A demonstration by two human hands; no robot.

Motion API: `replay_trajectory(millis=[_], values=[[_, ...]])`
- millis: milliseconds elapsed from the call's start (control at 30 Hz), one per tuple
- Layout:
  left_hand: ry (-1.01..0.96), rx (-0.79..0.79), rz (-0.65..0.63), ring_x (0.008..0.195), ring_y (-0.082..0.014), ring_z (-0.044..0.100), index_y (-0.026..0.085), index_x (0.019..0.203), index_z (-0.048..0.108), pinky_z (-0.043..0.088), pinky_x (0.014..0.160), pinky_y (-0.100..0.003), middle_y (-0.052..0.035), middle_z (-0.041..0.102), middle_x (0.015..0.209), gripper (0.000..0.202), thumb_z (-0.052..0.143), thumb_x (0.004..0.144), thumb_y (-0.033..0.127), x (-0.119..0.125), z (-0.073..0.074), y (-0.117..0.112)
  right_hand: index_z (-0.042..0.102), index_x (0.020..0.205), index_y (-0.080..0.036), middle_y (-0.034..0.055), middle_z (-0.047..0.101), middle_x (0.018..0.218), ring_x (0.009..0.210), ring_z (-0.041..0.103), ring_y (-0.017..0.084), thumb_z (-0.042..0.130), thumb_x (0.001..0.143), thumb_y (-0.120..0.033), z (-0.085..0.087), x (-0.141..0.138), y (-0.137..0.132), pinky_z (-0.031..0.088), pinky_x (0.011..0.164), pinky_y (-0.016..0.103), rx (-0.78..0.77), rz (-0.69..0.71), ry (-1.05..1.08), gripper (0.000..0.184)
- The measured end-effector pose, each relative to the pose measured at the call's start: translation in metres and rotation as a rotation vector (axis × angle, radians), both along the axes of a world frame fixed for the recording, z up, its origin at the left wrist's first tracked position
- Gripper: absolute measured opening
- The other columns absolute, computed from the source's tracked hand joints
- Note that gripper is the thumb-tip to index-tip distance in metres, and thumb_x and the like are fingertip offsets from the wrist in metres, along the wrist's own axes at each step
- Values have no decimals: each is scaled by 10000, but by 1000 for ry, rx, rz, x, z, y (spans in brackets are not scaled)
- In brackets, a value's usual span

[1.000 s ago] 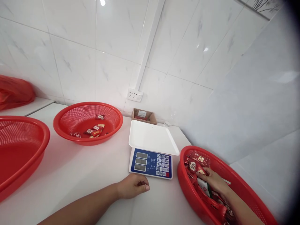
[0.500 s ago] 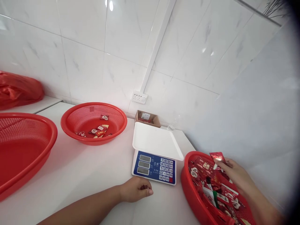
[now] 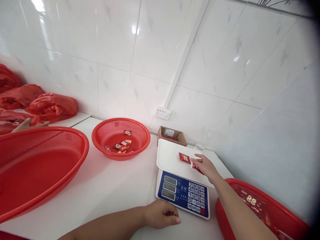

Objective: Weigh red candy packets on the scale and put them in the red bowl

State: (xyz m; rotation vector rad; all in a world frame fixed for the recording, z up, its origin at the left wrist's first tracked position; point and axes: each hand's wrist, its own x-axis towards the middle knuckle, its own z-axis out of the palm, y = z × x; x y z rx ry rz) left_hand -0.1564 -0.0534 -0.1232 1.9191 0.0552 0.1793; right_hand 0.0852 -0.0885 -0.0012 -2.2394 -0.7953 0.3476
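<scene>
- 2 red packets (image 3: 184,158) lay on the white tray (image 3: 167,158).
- Right hand (image 3: 206,167), arm outstretched, partly covered 1; whether its fingers gripped, I couldn't tell.
- Left hand (image 3: 161,215) lay curled, fingers folded in.
- Scale (image 3: 180,192) bore "志准", keys 0–9.

White marbled tiles face the wall (image 3: 112,43), reflecting bright spots of light. A pale trunking strip (image 3: 187,53) slants down it to a white power socket (image 3: 163,113). Below, against the wall, sits an open cardboard box (image 3: 181,137) with a white label (image 3: 169,133) inside, near some crumpled clear plastic (image 3: 203,141). At far left, red plastic bags (image 3: 53,106) lie bunched on a neighbouring white surface (image 3: 83,116).
</scene>
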Motion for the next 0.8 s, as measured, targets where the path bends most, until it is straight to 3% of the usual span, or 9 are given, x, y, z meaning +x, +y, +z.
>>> replay_trajectory(millis=[100, 200, 367, 467, 700, 800], values=[[-11, -4, 6, 592, -97, 450, 150, 885, 665, 361, 532, -180, -3, 538, 672, 328, 514, 800, 428, 2, -2, 0, 565, 1010, -147, 76, 670, 800, 671, 617, 176, 524, 719, -499, -3, -5, 7, 448, 589, 274, -31, 16, -19, 459], [-6, -15, 6, 604, -101, 462, 154, 892, 668, 372, 544, -181, -8, 550, 690, 332, 518, 796, 434, 2, -3, 0, 580, 985, -181, 54, 680, 815, 694, 627, 173, 448, 759, -524, -6, -9, 12, 455, 585, 262, -48, 74, -15, 431], [9, -18, 15, 607, -104, 459, 164, 890, 666, 374, 545, -183, -1, 540, 682, 320, 522, 792, 432, 1, -3, 1, 537, 1115, -188, 80, 626, 1086, 879, 618, 197, 388, 799, -465, -9, -10, 14, 465, 739, 298, -93, 111, -95, 446], [9, -18, 6, 589, -96, 438, 160, 884, 662, 359, 532, -181, 6, 519, 662, 318, 519, 796, 430, 1, -2, 1, 524, 1167, -155, 106, 541, 1229, 1057, 540, 235, 411, 797, -378, -8, -9, 12, 405, 885, 336, -130, 138, -182, 447], [0, 2, 4, 583, -91, 414, 155, 870, 646, 350, 527, -177, 14, 497, 649, 340, 500, 806, 455, 0, -3, 1, 588, 1127, -149, 84, 579, 1194, 1129, 486, 247, 432, 812, -308, -16, -26, 20, 317, 993, 368, -167, 275, -250, 386], [3, 12, -5, 585, -94, 413, 153, 876, 642, 367, 547, -184, 10, 506, 654, 358, 484, 814, 469, 0, -2, 2, 573, 1147, -190, 44, 563, 1221, 1175, 448, 229, 437, 820, -307, -10, -27, 15, 281, 1028, 372, -129, 281, -257, 373]])
